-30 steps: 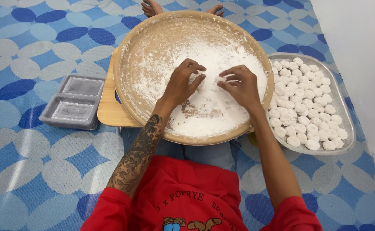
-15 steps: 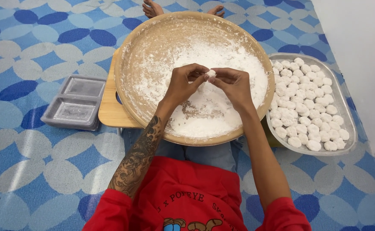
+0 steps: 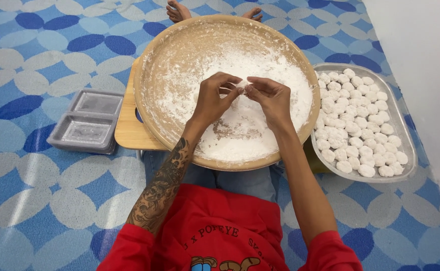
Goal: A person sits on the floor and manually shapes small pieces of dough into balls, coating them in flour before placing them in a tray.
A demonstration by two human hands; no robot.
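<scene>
We hold a small white lump of dough (image 3: 242,84) between both sets of fingertips, just above the middle of the wide round wooden tray dusted with white flour (image 3: 180,55); our left hand (image 3: 215,98) pinches it from nine o'clock and our right hand (image 3: 270,98) from three o'clock, both closed lightly on the piece rather than clenched. The lump is mostly hidden by our fingers, so we cannot tell its exact shape; what shows suggests a short piece whose long axis runs left to right, from one hand to the other, with no clear pointing end. To do this step well, we judge it best to keep the pinch soft and even, work over the flour so the dough does not stick, and turn the piece little by little. At three o'clock of the tray sits the rectangular metal pan of small white floured dough balls (image 3: 403,130), and at nine o'clock lie the stacked clear plastic containers (image 3: 87,123) on the blue patterned floor mat (image 3: 29,200)
</scene>
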